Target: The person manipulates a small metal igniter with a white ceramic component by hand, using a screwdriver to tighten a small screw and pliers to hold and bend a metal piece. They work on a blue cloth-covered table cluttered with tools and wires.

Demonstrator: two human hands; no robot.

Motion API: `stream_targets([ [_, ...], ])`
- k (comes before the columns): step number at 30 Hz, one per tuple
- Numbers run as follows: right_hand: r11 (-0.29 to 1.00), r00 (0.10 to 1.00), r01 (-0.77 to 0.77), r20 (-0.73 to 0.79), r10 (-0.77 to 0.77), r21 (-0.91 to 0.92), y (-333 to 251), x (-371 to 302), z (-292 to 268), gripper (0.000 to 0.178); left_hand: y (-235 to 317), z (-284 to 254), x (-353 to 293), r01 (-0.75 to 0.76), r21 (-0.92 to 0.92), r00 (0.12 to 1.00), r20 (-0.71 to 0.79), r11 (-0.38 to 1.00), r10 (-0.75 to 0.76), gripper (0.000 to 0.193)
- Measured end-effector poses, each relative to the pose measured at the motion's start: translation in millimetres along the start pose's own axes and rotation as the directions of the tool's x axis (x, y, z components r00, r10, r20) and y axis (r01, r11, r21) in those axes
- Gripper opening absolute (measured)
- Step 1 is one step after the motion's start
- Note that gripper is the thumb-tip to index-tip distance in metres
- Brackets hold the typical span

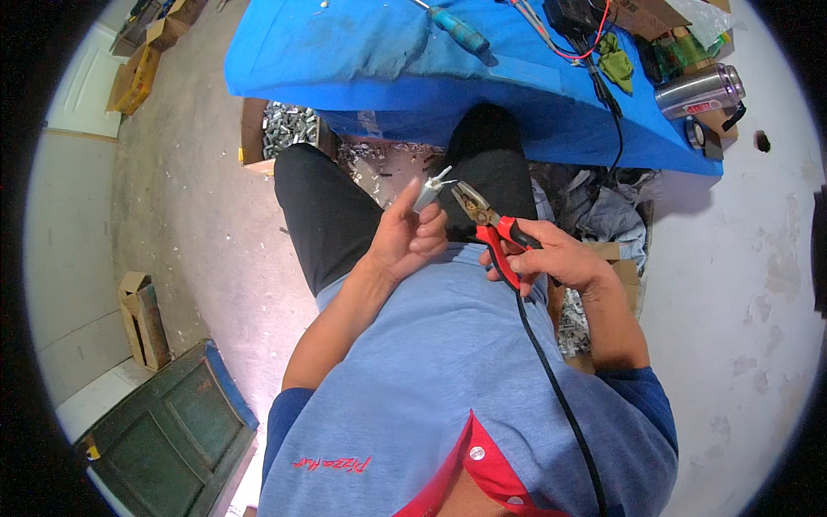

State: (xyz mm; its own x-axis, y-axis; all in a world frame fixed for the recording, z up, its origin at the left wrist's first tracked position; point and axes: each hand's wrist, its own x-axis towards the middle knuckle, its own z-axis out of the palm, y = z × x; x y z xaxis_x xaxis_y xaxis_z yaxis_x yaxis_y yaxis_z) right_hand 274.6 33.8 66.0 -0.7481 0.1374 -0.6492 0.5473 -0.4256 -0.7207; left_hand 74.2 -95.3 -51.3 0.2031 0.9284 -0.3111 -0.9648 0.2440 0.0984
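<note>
My left hand (407,233) is closed around a small whitish, block-shaped part (426,195). Thin pale prongs stick out of the part's far end, but its exact kind cannot be made out. Just to the right, my right hand (556,254) grips a pair of pliers (488,219) with red and black handles. Their worn metal jaws point up and left, slightly parted, close to the prongs and apparently apart from them. Both hands are above my lap. From beside the pliers' handles a black cord (551,375) runs down over my shirt.
Ahead stands a blue-covered table (370,65) with a teal-handled screwdriver (461,31), cables (594,53), a green cloth (615,65) and a steel flask (702,91). Below its left side, a cardboard box (251,129) holds many small metal parts. A white wall (724,284) borders the right.
</note>
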Motion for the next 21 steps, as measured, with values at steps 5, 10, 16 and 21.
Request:
stream_targets([
  [5,0.985,1.000,-0.011,0.004,0.012,-0.175,12,2,-14,0.053,-1,-1,0,-0.029,0.086,1.000,0.003,0.996,0.029,0.051],
  [10,0.910,0.974,0.117,-0.132,-0.183,-0.397,14,-6,-11,0.052,-4,5,-1,-0.072,0.190,0.994,-0.064,0.979,0.085,0.049],
  [16,0.511,0.853,0.068,-0.216,-0.475,-0.857,11,-8,-15,0.062,-5,6,0,-0.067,0.284,0.989,-0.108,0.957,0.101,0.048],
  [21,0.336,0.843,0.068,-0.126,-0.522,-0.939,4,-1,-21,0.064,-8,3,-2,-0.061,0.398,0.993,-0.069,0.915,0.096,0.047],
])
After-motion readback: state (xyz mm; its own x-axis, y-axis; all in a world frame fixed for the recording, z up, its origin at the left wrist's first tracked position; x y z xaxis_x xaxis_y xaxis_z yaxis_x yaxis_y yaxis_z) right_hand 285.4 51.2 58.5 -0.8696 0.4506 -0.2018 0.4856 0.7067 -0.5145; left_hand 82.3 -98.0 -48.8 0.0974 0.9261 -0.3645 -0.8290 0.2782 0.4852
